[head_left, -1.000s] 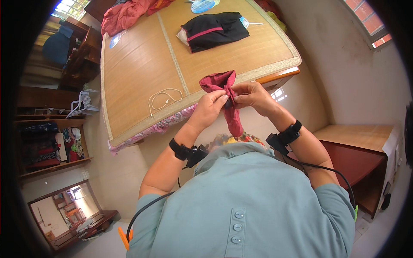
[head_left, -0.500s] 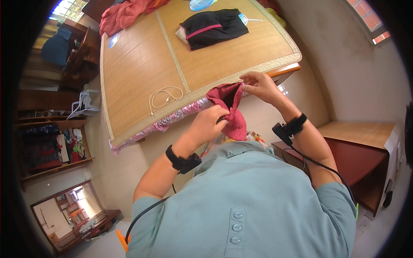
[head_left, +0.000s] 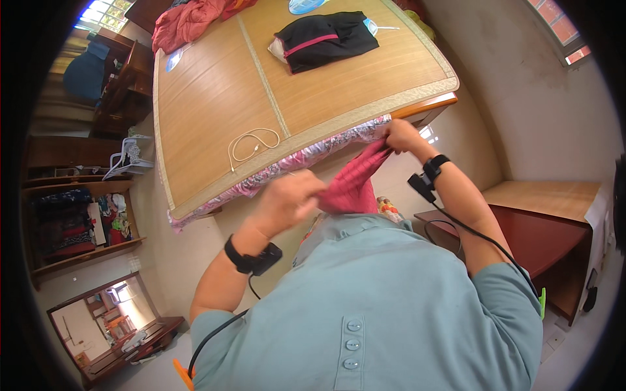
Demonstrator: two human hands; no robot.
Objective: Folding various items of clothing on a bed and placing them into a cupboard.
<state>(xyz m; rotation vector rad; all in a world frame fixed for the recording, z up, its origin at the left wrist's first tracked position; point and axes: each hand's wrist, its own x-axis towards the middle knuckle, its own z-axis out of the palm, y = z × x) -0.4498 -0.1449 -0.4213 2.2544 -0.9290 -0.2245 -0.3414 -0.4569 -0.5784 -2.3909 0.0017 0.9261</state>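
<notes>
A pink-red piece of clothing [head_left: 355, 182], its exact kind unclear, hangs stretched between my hands in front of my chest, beside the bed's near edge. My right hand [head_left: 404, 138] is closed on its upper right corner, with the fabric bunched at the fingertips. At its left edge, my left hand [head_left: 290, 201] is blurred by motion, its fingers drawn together where the cloth is pulled toward them. The lower part of the clothing is hidden behind the front of my shirt.
Ahead lies a bed [head_left: 208, 117] covered by a tan mat. On it are a folded black garment [head_left: 326, 42] with a pink stripe, a white cable [head_left: 251, 146] and red clothing [head_left: 186, 26]. A reddish-brown desk [head_left: 535, 241] stands to the right, open shelves [head_left: 78, 221] to the left.
The clothing's dark opening has closed from view, and the cloth is now spread taut. My left hand has moved left and slightly down; my right hand has shifted slightly right and gripped the corner.
</notes>
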